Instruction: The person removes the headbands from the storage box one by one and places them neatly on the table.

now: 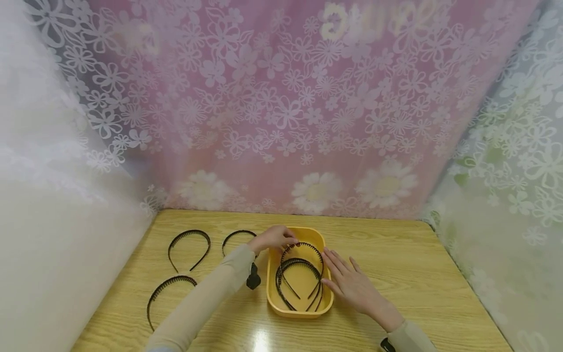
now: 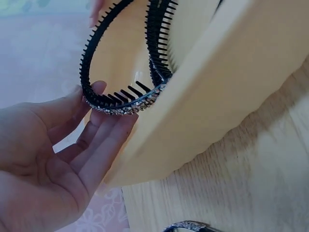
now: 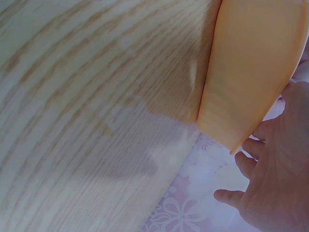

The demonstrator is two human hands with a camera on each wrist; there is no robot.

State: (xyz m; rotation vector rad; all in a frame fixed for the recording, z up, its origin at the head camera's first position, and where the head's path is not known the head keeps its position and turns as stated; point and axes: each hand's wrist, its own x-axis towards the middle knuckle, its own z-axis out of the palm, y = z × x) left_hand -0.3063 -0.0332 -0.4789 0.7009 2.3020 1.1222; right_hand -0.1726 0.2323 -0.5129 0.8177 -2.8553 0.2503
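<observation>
Head view, nearest first: the right sleeve [image 1: 411, 337] is cut off at the bottom edge, beside a black band [image 1: 387, 345] only partly visible. The left sleeve [image 1: 215, 288] hides much of the nearest headband [image 1: 176, 277], and a black object [image 1: 253, 277] by that wrist is too dark to make out. The right hand [image 1: 352, 286], fingers extended and holding nothing, touches the rim of the yellow tray [image 1: 299, 314]; the right wrist view crops this hand. Inside the tray, the lower headbands [image 1: 295, 261] overlap so closely that their count is uncertain. The left hand [image 1: 276, 238] pinches the toothed headband [image 2: 128, 110] at its glittery arch, over the tray; the left wrist view cuts off its ends. Left of the tray, the middle headband [image 1: 239, 231] is partly hidden behind the left arm, while the far-left headband [image 1: 189, 231] shows whole. Beyond the wooden table [image 1: 396, 254], a flowered pink curtain [image 1: 286, 112] bears blurred, pale lettering [image 1: 334, 22].
</observation>
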